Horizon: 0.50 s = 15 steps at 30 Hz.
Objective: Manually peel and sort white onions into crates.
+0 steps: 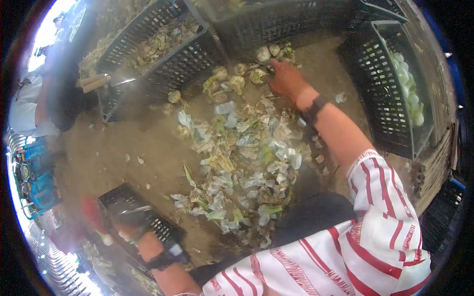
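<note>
My right hand [287,79] reaches to the far side of a loose group of unpeeled onion bulbs [237,83]. Its fingertips are against the bulbs, but whether they grip one is hidden. Close by lie two pale bulbs [263,54] and a yellowish bulb [257,76]. My left hand [139,231], blurred, is low at the left over a small black crate [163,227]. A metal blade [136,210] shows just above that hand; I cannot tell if the hand holds it. Papery onion skins [240,166] are heaped between my arms.
A black slatted crate [177,59] at the upper left contains dry skins. Wooden-handled knives [94,82] rest at its corner. Peeled white onions [405,81] fill part of a black crate [385,92] at the right. A person [27,103] is at the left edge.
</note>
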### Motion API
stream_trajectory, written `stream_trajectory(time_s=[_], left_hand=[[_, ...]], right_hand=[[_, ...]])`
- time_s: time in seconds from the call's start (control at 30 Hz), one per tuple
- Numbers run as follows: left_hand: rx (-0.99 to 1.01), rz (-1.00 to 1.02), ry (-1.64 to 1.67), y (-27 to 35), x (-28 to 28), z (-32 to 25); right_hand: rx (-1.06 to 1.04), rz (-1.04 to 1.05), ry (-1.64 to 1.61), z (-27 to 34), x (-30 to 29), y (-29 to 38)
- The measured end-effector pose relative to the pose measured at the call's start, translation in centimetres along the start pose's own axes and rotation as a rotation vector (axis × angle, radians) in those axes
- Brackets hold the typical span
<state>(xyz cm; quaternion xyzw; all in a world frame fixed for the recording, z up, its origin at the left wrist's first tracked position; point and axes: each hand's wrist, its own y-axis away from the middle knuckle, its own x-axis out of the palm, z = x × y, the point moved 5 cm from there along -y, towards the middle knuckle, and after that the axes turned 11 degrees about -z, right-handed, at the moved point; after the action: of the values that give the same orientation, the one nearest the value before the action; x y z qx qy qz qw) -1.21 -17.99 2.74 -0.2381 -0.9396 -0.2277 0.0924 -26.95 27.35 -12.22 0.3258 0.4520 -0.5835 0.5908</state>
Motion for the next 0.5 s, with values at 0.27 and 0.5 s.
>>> stream_trajectory(time_s=[0.27, 0.5], left_hand=[[-0.197, 0.291, -0.764, 6.3, 3.7, 15.8], [-0.079, 0.688, -1.421, 9.7, 5.6, 19.7]], right_hand=[[-0.075, 0.233, 0.406, -0.8, 3.3, -1.9], [0.647, 0.346, -1.531, -2.3, -1.5, 5.8]])
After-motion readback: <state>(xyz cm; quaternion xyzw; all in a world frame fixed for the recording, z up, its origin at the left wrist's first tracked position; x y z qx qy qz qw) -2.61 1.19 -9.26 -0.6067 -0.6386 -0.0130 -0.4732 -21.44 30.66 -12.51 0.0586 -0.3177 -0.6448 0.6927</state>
